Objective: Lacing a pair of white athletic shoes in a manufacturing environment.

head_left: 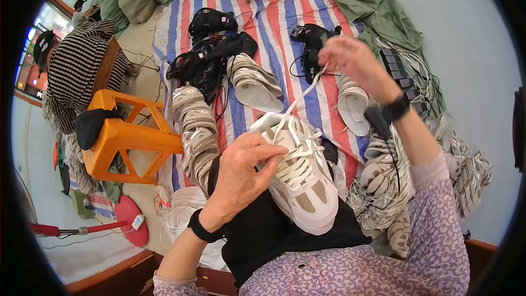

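A white and beige sneaker [315, 205] rests on the black cloth over my lap, its toe toward me. Flat cream laces cross its front. At the side of its tongue, my left hand [244, 170] is closed in a pinch; exactly what lies between the fingertips is hidden. My right hand [353, 63] is raised well beyond the shoe, its fingers closed and slightly blurred. From it a cream shoelace [301, 98] slants down, fairly taut, to the top of the sneaker.
Rows of nested shoe uppers [197, 126] lie on the striped sheet [268, 19]. Black bundles [213, 49] sit beyond them. An orange stool [118, 159] stands at left, a person in a checked garment [82, 71] behind it. Laced shoes [471, 181] are heaped at right.
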Demonstrator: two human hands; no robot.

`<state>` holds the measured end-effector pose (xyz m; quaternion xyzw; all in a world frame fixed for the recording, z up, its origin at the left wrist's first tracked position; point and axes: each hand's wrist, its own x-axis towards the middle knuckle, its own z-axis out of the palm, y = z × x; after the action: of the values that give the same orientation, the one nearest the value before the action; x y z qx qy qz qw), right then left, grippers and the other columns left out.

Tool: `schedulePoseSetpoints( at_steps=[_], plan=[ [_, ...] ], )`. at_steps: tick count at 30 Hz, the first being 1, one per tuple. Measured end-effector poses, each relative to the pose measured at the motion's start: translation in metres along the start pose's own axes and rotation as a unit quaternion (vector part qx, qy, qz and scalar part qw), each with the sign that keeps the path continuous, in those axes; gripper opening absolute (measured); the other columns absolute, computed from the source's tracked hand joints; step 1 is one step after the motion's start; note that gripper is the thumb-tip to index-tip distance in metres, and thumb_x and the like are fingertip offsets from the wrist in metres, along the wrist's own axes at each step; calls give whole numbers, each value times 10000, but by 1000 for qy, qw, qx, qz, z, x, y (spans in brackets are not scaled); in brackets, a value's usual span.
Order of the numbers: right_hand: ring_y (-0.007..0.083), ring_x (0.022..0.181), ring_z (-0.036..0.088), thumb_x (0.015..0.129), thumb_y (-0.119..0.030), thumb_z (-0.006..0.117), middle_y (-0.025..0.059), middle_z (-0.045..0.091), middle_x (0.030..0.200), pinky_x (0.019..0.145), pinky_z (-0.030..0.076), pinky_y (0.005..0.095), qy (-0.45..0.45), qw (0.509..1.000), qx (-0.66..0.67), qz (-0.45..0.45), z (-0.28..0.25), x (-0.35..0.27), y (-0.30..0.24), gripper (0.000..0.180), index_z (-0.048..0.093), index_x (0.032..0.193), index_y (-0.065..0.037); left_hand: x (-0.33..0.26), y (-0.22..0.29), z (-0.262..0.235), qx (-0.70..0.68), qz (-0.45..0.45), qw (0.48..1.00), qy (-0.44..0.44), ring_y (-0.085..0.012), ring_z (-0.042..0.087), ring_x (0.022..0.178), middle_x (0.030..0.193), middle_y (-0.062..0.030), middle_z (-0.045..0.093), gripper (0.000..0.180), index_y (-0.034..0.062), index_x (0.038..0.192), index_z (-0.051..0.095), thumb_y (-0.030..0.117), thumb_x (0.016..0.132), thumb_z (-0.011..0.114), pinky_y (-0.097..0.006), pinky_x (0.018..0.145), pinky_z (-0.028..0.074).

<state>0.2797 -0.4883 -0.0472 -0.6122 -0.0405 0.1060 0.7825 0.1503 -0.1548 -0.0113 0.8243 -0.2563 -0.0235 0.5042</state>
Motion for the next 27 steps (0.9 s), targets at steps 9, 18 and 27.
schedulePoseSetpoints(
  at_steps=[9, 18, 27],
  plan=[
    [47, 879, 624, 917, -89, 760, -9, 697, 969, 806, 509, 218, -72, 993, -35, 85, 93, -111, 28, 106, 713, 990, -27, 20, -1, 22, 44, -91, 995, 12, -220, 553, 583, 647, -89, 585, 173, 68, 987, 784, 85, 822, 734, -367, 566, 435],
    [2, 726, 530, 903, -135, 787, -62, 641, 823, 616, 410, 182, 27, 998, 30, 40, 107, -122, 65, 123, 706, 925, -45, 26, -4, 27, 8, -111, 993, -37, -135, 463, 522, 576, -48, 496, 224, 24, 1013, 773, 80, 806, 709, -312, 530, 394],
    [169, 888, 601, 813, -100, 810, 26, 633, 949, 760, 450, 308, 36, 923, -289, -253, 116, -132, 47, 221, 677, 988, -74, 40, -2, 23, 43, -135, 985, -93, -158, 521, 506, 552, -74, 534, 158, -18, 865, 739, 106, 792, 675, -338, 532, 429]
  ],
)
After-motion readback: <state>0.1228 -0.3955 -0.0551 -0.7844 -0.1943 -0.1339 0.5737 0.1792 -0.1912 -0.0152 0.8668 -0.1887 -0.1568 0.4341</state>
